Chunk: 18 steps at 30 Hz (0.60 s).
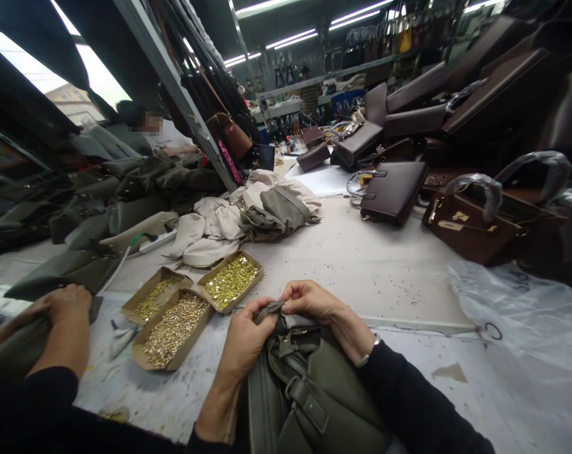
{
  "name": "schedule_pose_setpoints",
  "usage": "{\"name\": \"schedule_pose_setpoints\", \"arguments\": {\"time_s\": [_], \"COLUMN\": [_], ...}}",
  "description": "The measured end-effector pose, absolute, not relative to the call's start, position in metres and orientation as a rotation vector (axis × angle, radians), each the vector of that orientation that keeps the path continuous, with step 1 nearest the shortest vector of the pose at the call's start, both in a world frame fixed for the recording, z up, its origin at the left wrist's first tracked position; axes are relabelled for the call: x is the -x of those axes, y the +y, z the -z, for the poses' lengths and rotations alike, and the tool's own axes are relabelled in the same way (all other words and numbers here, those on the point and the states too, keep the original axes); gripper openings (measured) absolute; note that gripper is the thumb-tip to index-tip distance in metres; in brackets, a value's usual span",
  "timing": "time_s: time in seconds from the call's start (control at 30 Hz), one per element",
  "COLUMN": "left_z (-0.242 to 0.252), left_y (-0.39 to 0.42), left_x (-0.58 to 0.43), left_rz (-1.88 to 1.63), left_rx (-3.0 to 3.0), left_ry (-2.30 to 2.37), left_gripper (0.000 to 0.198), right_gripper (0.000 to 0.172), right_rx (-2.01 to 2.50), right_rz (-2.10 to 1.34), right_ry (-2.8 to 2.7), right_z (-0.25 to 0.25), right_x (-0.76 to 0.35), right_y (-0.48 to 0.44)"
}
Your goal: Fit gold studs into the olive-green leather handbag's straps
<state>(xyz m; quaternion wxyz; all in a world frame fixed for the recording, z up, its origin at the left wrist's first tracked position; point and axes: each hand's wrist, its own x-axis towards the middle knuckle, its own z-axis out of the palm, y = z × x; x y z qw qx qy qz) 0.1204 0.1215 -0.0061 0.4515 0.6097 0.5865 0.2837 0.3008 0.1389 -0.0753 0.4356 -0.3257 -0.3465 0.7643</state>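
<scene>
Bag (340, 378), olive; left hand (248, 334), right hand (311, 301) clamped on far end; cardboard trays (190, 345) near left hand.

You are in a bag workshop: open cardboard trays (190, 338) of small gold-coloured metal pieces (175, 328) stand to the left on the stained worktable (361, 258), olive bags (139, 217) heap up far left, dark brown handbags (393, 192), some with plastic-wrapped handles (484, 183), pile up on the right, and more bags (403, 41) hang along the far shelves (323, 80) under tube lights (295, 39).
</scene>
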Motion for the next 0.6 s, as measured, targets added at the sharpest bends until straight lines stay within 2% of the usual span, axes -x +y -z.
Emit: {"name": "schedule_pose_setpoints", "arguments": {"time_s": [0.3,0.47,0.6], "left_z": [0.004,0.02,0.018], "left_y": [0.115,0.104,0.094], "left_x": [-0.135,-0.13,-0.129], "left_rz": [-0.787,-1.006,-1.064], "left_rx": [-1.765,-2.024,-2.293], "left_ry": [1.563,1.504,1.461], "left_gripper": [0.032,0.031,0.033], "right_gripper": [0.048,0.05,0.04], "right_rx": [0.788,0.766,0.795], "right_rz": [-1.766,-1.749,-1.706], "right_ry": [-0.861,-0.961,-1.095], "right_z": [0.077,0.068,0.055], "right_x": [-0.299,-0.301,-0.304], "right_y": [0.139,0.135,0.129]}}
